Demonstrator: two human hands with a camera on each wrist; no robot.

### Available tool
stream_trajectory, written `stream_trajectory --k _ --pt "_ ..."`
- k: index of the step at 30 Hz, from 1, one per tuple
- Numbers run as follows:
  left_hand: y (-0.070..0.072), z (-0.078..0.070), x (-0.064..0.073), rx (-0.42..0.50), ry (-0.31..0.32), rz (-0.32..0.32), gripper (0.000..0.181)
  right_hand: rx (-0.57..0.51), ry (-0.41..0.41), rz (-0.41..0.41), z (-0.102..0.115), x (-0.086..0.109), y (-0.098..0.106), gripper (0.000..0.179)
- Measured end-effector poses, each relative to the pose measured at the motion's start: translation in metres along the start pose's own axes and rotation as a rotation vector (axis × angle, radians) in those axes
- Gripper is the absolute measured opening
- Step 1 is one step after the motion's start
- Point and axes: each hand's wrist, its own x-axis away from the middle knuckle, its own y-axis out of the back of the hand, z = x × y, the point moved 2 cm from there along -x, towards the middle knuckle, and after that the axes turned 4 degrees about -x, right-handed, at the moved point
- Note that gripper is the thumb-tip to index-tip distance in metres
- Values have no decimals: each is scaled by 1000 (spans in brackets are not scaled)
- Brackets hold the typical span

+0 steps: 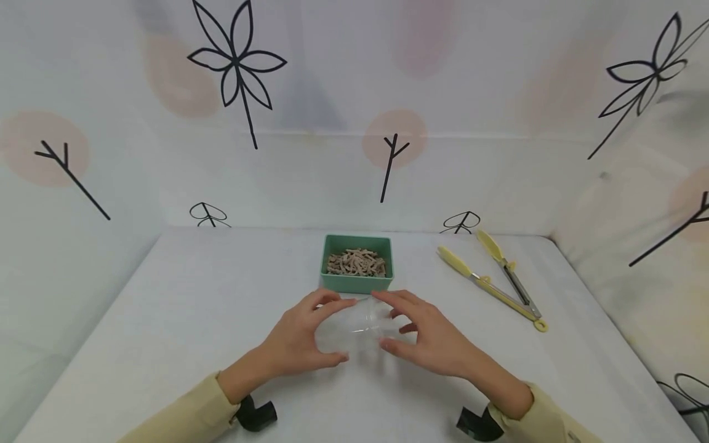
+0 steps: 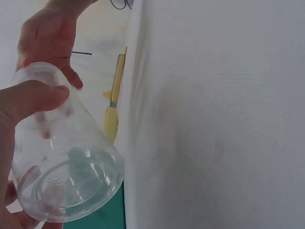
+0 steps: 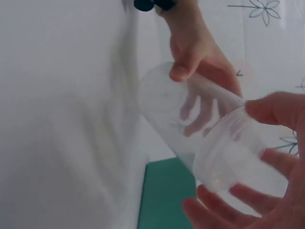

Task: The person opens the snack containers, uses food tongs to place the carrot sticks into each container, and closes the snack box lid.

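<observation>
A clear plastic cup [image 1: 360, 332] lies on its side between both hands, in front of the green box. My left hand [image 1: 299, 335] grips its base end, thumb on the near side and fingers behind. Around the other end curls my right hand [image 1: 432, 338], with its thumb at the rim. The right wrist view shows a translucent part like a domed lid [image 3: 228, 155] at that end, inside the right hand's grasp. In the left wrist view the round base of the cup [image 2: 71, 186] faces the camera. The cup appears to hold nothing.
Just beyond the hands stands a green box [image 1: 357, 284] filled with small brown stick-like pieces [image 1: 357, 263]. Yellow-and-metal tongs [image 1: 501, 292] lie spread at the right. White cloth covers the table [image 1: 210, 295], and a patterned curtain [image 1: 332, 172] closes off the back.
</observation>
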Motion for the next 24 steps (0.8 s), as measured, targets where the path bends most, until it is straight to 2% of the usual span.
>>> stream_trajectory --k 2,4,6,10,14,17,20,24 --pt "-1 1 1 33 22 6 83 -8 76 12 0 1 1 75" --pt "-2 1 0 30 22 -1 83 -1 99 -2 1 1 2 78" --pt "-1 1 -1 -3 6 -19 82 2 62 -28 1 1 1 76" --pt "-1 -2 -3 -93 -43 -63 81 -42 -90 -50 0 0 -2 74" --pt "-2 -4 -3 -111 -45 -56 82 -63 -136 -39 0 -1 -4 72" --pt "-2 -4 -2 -66 -2 -19 82 -79 -85 -25 0 -1 -4 69" --pt "-1 -3 -1 3 65 25 81 -95 12 1 0 1 -2 69" --pt "0 -2 -2 59 104 43 81 -104 111 11 1 2 0 77"
